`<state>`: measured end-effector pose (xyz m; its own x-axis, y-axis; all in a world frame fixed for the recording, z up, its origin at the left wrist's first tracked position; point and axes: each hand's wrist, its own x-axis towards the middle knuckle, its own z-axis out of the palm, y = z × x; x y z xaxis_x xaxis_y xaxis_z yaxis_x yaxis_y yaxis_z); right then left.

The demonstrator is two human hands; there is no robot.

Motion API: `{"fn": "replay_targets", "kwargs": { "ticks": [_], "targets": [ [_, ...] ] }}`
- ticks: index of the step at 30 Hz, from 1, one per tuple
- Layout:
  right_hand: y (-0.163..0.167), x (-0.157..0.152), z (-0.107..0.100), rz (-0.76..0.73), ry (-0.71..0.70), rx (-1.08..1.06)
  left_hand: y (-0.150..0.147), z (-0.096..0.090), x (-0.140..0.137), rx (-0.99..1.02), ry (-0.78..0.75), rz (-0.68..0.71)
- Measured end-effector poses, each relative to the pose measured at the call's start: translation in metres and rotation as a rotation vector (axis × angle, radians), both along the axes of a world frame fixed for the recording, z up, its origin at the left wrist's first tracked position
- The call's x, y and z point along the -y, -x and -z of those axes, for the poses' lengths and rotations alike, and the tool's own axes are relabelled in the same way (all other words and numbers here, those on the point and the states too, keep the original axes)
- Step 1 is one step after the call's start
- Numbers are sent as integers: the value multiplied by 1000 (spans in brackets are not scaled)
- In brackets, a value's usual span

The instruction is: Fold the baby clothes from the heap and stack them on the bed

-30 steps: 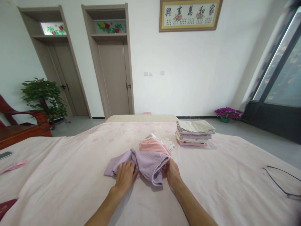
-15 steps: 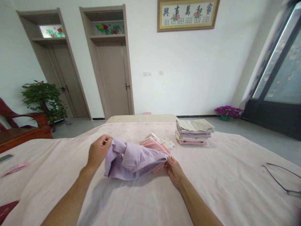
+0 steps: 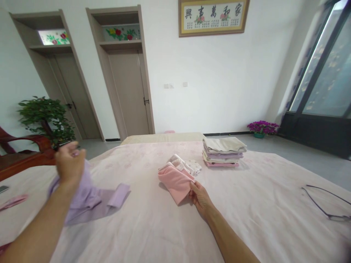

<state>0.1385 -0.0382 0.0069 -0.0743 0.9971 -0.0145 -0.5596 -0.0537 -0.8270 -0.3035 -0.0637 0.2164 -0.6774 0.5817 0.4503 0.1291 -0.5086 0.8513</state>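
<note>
On the left, my left hand (image 3: pixel 70 160) is raised and blurred, its fingers closed at the top of a lilac garment (image 3: pixel 87 197). That garment hangs down behind my forearm, and its lower end lies on the pale pink sheet (image 3: pixel 148 226). My right hand (image 3: pixel 200 197) pinches the right edge of a pink cloth garment (image 3: pixel 175 180) near the middle. White printed cloth items (image 3: pixel 192 166) lie crumpled just behind the pink one, partly covered by it.
A neat stack of folded clothes (image 3: pixel 223 151) stands at the back right. Eyeglasses (image 3: pixel 326 208) rest at the far right. At the left edge lie a small pink item (image 3: pixel 13 202) and a phone (image 3: pixel 3 189), near a wooden chair (image 3: pixel 41 149).
My left hand has swung left with the lilac garment, away from the middle. My right hand has let go of the lilac garment and now grips the pink garment beneath.
</note>
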Motion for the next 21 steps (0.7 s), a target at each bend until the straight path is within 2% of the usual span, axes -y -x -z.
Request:
{"fn": "replay_targets", "kwargs": {
  "ticks": [1, 2, 4, 6, 7, 9, 10, 12, 15, 18, 20, 21],
  "targets": [
    [2, 1, -1, -21, -20, 26, -26, 19, 4, -133, 84, -13],
    [4, 3, -2, -44, -39, 54, -56, 40, 9, -254, 206, 95],
    [10, 10, -6, -99, -67, 110, -121, 82, 18, -370, 444, 476],
    [16, 17, -9, -175, -91, 158, -180, 118, 25, -400, 486, 707],
    [19, 21, -11, -217, -101, 177, -202, 132, 27, -438, 446, 698],
    [21, 26, -14, -282, -108, 189, -228, 152, 26, -547, 383, 559],
    [21, 27, -16, -302, -105, 174, -231, 159, 23, -595, 371, 475],
    [17, 25, -18, -299, -84, 88, -217, 167, 14, -681, 396, 346],
    [7, 18, -22, -195, -35, -121, -167, 171, 1, -810, 515, 191],
    [1, 13, -24, -108, 18, -224, -123, 163, 0, -914, 581, 4],
    [2, 13, -24, -117, 23, -209, -120, 149, 8, -921, 493, -69],
    [4, 14, -23, -132, 14, -193, -128, 141, 14, -913, 421, -61]
  ]
}}
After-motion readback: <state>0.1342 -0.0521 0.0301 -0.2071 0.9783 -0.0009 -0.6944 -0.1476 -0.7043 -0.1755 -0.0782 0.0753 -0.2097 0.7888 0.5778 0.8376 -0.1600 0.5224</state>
